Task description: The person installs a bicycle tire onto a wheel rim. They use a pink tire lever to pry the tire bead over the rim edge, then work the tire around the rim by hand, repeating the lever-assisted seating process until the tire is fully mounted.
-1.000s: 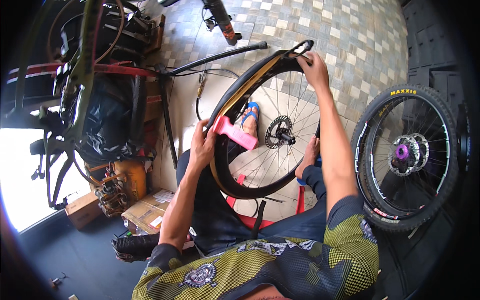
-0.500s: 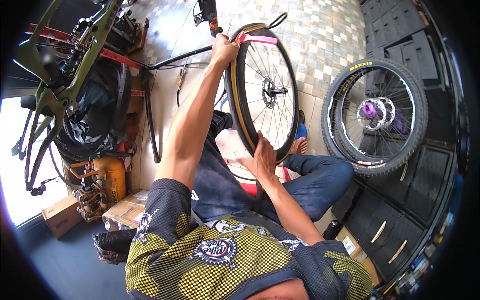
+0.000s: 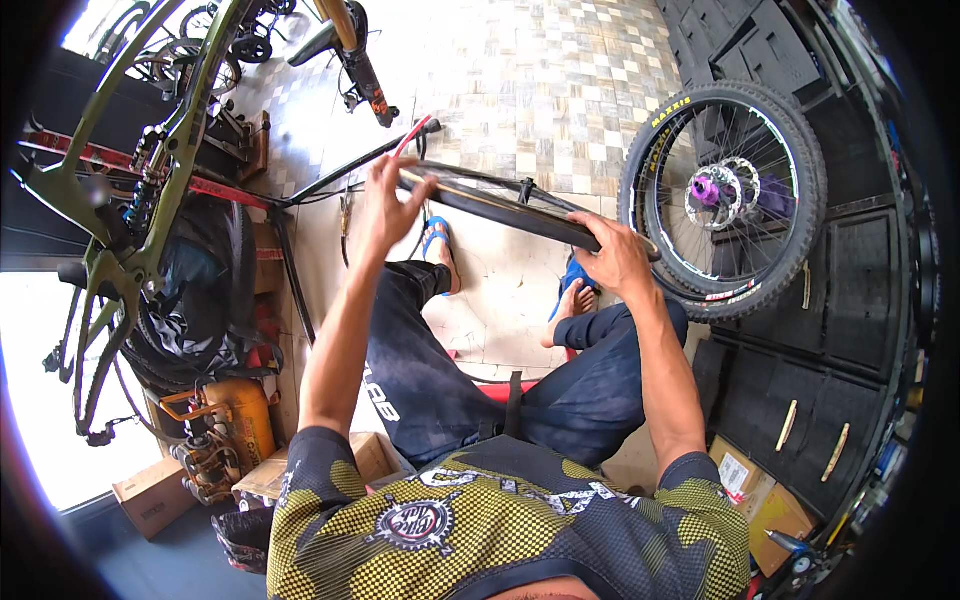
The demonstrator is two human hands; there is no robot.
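A bicycle wheel (image 3: 515,215) with black rim and tan strip is held nearly edge-on, tilted down to the right, above my bent legs. My left hand (image 3: 395,200), slightly blurred, grips its left end, beside a pink lever-like tool (image 3: 410,135) jutting upward. My right hand (image 3: 615,250) grips the right end, thumb underneath. The hub (image 3: 526,190) shows just behind the upper edge; most spokes are hidden. My feet in blue sandals (image 3: 436,235) are below the wheel.
An olive bike frame (image 3: 180,150) on a red-and-black stand is at left, above an orange compressor (image 3: 235,420) and cardboard boxes (image 3: 150,490). A fork (image 3: 370,85) is at top. Knobby-tyred wheels (image 3: 720,310) lean at right against black cases (image 3: 840,320). Tiled floor (image 3: 520,80) lies ahead.
The held wheel has swung from upright to nearly flat, edge-on. My right hand has risen to its right end; my left hand has moved left and down with the other end.
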